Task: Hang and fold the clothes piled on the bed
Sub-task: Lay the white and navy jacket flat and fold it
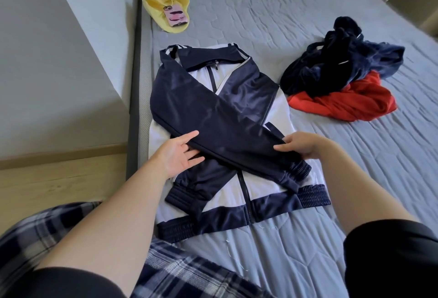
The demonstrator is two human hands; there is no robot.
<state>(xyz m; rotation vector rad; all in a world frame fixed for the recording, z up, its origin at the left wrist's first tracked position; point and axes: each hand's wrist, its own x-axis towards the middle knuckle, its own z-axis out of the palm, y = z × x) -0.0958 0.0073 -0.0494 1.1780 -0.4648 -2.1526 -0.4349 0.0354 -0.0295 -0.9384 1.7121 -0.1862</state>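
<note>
A navy and white zip-up track jacket (237, 93) lies flat on the grey bed (308, 25), front up, with both navy sleeves crossed over its chest. My left hand (177, 153) lies palm up with straight fingers under the lower edge of the top sleeve. My right hand (301, 144) pinches the same sleeve near its elastic cuff. To the right sits a crumpled pile of dark navy clothes (341, 60) on top of a red garment (348, 103).
A yellow cloth (161, 6) with a pink-cased phone (176, 15) on it lies at the far left of the bed. A grey padded wall (59, 48) and a wooden ledge (47, 179) run along the left. My plaid-trousered legs (177, 271) are at the bottom.
</note>
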